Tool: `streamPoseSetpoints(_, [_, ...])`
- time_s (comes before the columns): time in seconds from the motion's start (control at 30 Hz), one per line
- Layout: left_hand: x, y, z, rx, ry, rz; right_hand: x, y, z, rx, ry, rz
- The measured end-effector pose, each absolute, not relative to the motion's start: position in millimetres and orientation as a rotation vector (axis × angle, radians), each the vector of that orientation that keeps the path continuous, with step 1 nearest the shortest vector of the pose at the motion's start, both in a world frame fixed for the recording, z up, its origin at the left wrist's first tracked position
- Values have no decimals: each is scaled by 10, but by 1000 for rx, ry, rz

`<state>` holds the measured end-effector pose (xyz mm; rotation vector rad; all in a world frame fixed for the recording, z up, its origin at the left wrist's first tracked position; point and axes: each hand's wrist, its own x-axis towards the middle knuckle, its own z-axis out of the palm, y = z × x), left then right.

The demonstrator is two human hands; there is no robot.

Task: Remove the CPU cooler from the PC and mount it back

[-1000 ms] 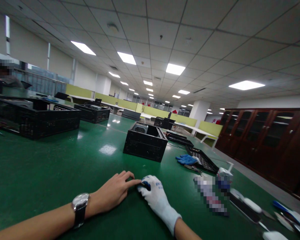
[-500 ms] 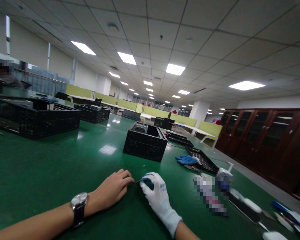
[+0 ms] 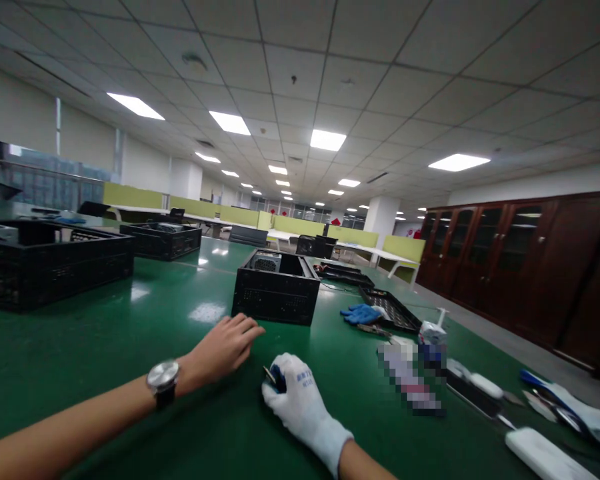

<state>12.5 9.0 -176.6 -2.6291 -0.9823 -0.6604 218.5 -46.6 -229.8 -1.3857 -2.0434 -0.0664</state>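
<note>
My left hand [image 3: 227, 347], bare and with a watch [image 3: 163, 380] on its wrist, reaches forward over the table. Its fingers are loosely stretched with nothing visible in them, just in front of an open black computer case [image 3: 275, 297]. A white glove with blue on the finger side covers my right hand [image 3: 295, 400]. Between its thumb and fingers is a small thin dark piece [image 3: 269, 375] with a pale gold edge; most of it is hidden by the glove, and its kind cannot be made out.
Two more black computer cases [image 3: 55, 267] stand on the green table [image 3: 195, 440] to the left. At right lie a blue glove [image 3: 361, 314], a black perforated panel [image 3: 393, 310], a blurred packet [image 3: 410, 380], a white power strip [image 3: 550, 453] and blue-handled tools [image 3: 565, 400].
My left hand has come away from the small piece and moved up toward the middle case. My right hand keeps the piece, now tilted upward. The whole view has shifted slightly to the right.
</note>
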Motion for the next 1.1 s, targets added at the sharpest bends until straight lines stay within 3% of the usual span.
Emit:
streamPoseSetpoints(0.23, [668,1255,-1040,-2370,-1094,-810,2199,-470,-2324,-1159,-2056,52])
streamPoseSetpoints(0.53, [953,1525,-1195,-2273,-1329,-788,2350,-634,-2233,-1313,-1869,434])
streamPoseSetpoints(0.63, [872,1405,-1130,-2307,-1315,-725,2595,-788,-2151,-1356,-1765,595])
streamPoseSetpoints(0.77, [740,1032,-1088,-2348,-1270,-697,3076,-971,-2099,-1499,-1605,535])
streamPoseSetpoints(1.1, [-80,-700,-1384,-2601,-1101,-671,3705,-1079,-2185,-1563,-1406,507])
